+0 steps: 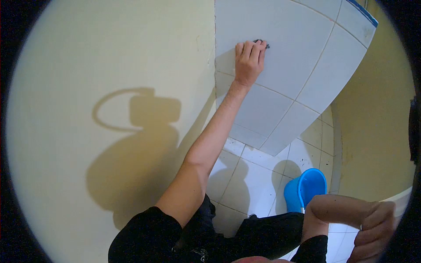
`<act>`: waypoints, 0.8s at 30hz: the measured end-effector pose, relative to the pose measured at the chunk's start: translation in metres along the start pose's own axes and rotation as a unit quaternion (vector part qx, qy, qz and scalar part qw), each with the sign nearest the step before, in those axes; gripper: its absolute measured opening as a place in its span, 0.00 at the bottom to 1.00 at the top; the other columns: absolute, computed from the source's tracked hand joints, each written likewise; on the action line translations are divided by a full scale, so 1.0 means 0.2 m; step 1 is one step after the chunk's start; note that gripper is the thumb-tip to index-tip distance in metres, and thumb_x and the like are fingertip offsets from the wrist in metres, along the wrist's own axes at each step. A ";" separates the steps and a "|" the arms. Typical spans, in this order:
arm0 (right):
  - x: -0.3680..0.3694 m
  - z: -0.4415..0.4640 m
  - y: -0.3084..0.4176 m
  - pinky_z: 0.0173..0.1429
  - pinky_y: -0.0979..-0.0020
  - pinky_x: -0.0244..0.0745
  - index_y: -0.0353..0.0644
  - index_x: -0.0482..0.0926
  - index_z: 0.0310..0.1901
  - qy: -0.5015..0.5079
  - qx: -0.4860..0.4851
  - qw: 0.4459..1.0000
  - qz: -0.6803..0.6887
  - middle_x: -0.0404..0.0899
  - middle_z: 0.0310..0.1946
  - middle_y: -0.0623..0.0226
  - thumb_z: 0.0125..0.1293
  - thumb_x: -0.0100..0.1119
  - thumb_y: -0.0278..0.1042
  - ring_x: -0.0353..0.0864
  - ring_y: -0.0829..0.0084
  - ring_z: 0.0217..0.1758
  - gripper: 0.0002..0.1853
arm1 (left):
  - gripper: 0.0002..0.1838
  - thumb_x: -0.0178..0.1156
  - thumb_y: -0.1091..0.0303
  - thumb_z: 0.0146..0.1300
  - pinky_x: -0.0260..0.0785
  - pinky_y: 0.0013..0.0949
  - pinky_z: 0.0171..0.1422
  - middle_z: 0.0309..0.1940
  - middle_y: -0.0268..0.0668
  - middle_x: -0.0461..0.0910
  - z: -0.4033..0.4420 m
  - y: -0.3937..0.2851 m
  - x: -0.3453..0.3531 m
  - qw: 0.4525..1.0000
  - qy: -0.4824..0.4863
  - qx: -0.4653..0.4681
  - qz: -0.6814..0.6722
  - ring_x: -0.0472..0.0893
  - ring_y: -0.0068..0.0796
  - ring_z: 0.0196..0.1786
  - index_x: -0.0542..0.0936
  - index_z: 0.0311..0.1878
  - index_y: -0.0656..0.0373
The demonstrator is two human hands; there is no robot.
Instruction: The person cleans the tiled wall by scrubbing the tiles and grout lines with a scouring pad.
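My left hand [250, 59] presses a dark, mesh-like scouring pad [262, 43] against the white tiled wall [289, 52], near its upper left part. The fingers are bent over the pad, and only its edges show. At the lower right, my right hand [375, 225] hangs with its fingers curled, close to the frame's edge. What it may hold is hidden. A blue bucket [293, 195] stands on the floor to the left of and beyond that hand.
A plain cream wall [109, 52] fills the left side, with my shadow on it. The tiled block has a blue edge [364, 12] at the top right. White floor tiles [254, 175] lie below, and a yellowish wall [377, 131] curves along the right.
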State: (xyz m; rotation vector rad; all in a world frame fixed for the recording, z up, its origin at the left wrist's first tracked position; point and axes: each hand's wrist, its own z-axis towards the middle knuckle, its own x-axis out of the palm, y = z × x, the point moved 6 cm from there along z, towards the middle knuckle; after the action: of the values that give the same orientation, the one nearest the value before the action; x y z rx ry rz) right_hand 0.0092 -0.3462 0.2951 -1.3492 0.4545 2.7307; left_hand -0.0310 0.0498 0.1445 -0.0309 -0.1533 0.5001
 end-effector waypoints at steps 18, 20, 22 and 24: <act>0.09 0.02 0.06 0.16 0.77 0.46 0.43 0.65 0.15 -0.090 0.025 0.994 -0.051 0.61 0.11 0.73 0.76 0.38 0.63 0.59 0.80 0.12 0.36 | 0.09 0.69 0.74 0.60 0.63 0.36 0.42 0.32 0.31 0.75 0.02 -0.02 -0.02 0.999 -0.022 0.031 0.016 0.70 0.34 0.35 0.76 0.35 0.53; 0.08 0.00 0.06 0.16 0.77 0.46 0.43 0.65 0.15 -0.088 -0.009 0.995 -0.044 0.61 0.11 0.73 0.75 0.40 0.63 0.59 0.79 0.12 0.36 | 0.09 0.69 0.74 0.60 0.63 0.36 0.42 0.32 0.32 0.75 0.02 -0.02 -0.02 0.999 -0.022 0.030 0.013 0.70 0.34 0.35 0.76 0.35 0.53; 0.08 0.01 0.06 0.16 0.76 0.46 0.43 0.65 0.15 -0.064 -0.009 0.997 -0.028 0.61 0.11 0.72 0.74 0.41 0.63 0.60 0.79 0.12 0.36 | 0.09 0.69 0.74 0.60 0.63 0.36 0.42 0.32 0.32 0.75 0.02 -0.02 -0.02 0.999 -0.023 0.030 0.010 0.70 0.34 0.36 0.76 0.35 0.53; 0.08 0.03 0.07 0.17 0.76 0.46 0.42 0.65 0.15 -0.046 0.013 0.999 -0.011 0.61 0.12 0.72 0.74 0.42 0.63 0.60 0.79 0.12 0.35 | 0.08 0.69 0.74 0.60 0.63 0.36 0.42 0.32 0.32 0.75 0.03 -0.02 -0.02 0.999 -0.023 0.032 0.007 0.70 0.34 0.36 0.76 0.35 0.54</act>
State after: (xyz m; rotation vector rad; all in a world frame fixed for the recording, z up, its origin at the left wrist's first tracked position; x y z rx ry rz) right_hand -0.0066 -0.3592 0.2894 -1.2087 0.4649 2.7459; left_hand -0.0333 0.0438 0.1492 0.0419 -0.1817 0.5203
